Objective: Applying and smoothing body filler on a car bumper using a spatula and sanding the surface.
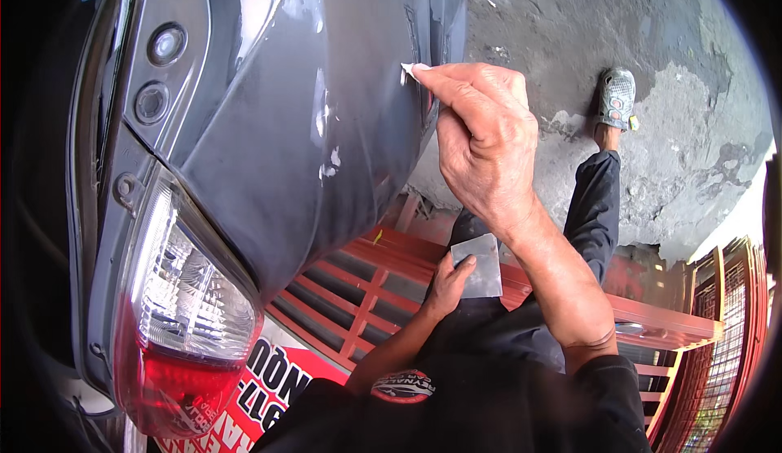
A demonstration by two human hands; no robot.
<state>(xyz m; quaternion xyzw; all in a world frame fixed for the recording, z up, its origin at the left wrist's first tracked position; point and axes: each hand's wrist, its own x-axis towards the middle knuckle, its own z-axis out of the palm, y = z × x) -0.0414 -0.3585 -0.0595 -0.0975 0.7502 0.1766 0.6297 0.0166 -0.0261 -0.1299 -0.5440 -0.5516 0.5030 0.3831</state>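
Observation:
My right hand [489, 123] reaches up to the dark grey car body panel [269, 143], thumb and fingers pinched together. A small flat whitish piece [414, 70] pokes out at the fingertips, against the panel or very close to it; most of it is hidden by the fingers. White filler smears [322, 115] run down the middle of the panel. Lower down, near my lap, my left hand [448, 286] grips a thin, grey, squarish plate [479, 267], with the thumb over its near face.
A clear and red tail light [195, 290] borders the panel at lower left. Red metal slats [358, 306] lie beneath me, beside a red and white printed sign [281, 380]. My clog [617, 94] rests on rough concrete [692, 143]. A metal grille [717, 371] stands at right.

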